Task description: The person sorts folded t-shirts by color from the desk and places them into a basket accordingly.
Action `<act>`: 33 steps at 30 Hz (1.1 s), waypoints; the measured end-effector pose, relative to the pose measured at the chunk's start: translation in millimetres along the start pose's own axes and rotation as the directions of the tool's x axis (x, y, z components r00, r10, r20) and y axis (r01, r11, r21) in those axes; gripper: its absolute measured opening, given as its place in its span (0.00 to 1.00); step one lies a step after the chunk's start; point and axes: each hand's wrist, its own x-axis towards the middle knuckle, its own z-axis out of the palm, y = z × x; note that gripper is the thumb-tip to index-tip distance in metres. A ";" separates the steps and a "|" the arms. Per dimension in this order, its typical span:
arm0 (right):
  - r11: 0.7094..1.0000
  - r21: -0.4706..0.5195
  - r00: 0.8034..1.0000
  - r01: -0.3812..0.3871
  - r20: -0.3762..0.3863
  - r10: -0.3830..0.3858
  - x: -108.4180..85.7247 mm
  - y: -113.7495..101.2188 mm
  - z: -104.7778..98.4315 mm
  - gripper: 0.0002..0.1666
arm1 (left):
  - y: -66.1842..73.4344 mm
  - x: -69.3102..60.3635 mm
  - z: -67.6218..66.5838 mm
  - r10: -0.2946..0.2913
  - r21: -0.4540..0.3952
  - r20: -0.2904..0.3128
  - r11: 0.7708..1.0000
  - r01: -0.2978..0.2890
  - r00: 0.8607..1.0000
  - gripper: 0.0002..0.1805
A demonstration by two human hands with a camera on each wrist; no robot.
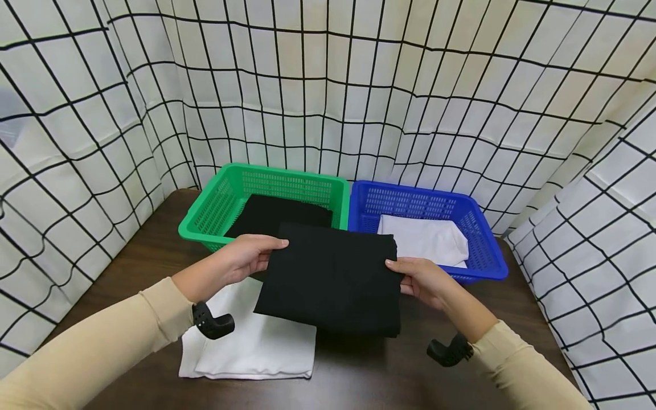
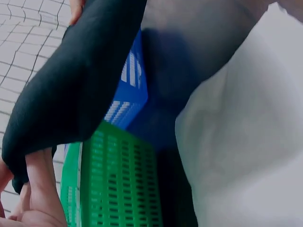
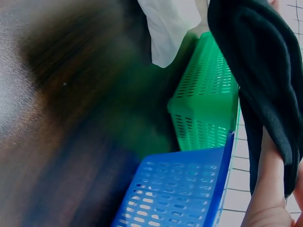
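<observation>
Both hands hold a folded black cloth [image 1: 335, 279] up over the table, in front of two baskets. My left hand [image 1: 250, 255] pinches its left edge, thumb on top and fingers beneath. At the opposite edge my right hand [image 1: 421, 279] grips it the same way. In the left wrist view the black cloth [image 2: 71, 80] hangs over the left fingers, and in the right wrist view it drapes [image 3: 265, 80] over the right fingers. Below and to the left, a folded white cloth [image 1: 251, 347] lies flat on the table, partly covered by the black one.
A green basket [image 1: 205, 232] at the back left contains folded black fabric [image 1: 282, 212]. Beside it a blue basket [image 1: 487, 256] holds folded white fabric [image 1: 425, 238]. Grid-patterned white curtains [image 1: 359, 85] enclose the brown wooden table [image 1: 369, 376] at the back and sides.
</observation>
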 end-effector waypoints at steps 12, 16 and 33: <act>0.999 -0.035 1.000 0.009 -0.003 -0.009 11.1 -18.8 10.3 0.28 | 15.4 3.9 -19.1 0.006 -0.001 0.010 1.000 -0.006 1.000 0.14; 1.000 -0.026 1.000 0.014 -0.014 -0.015 17.7 -25.5 13.9 0.28 | 20.3 6.9 -25.5 0.018 0.023 -0.002 1.000 -0.018 1.000 0.10; 1.000 -0.018 0.997 -0.006 -0.075 0.004 46.5 -41.0 15.3 0.26 | 32.8 26.8 -37.0 0.022 0.122 -0.089 0.992 -0.011 0.996 0.22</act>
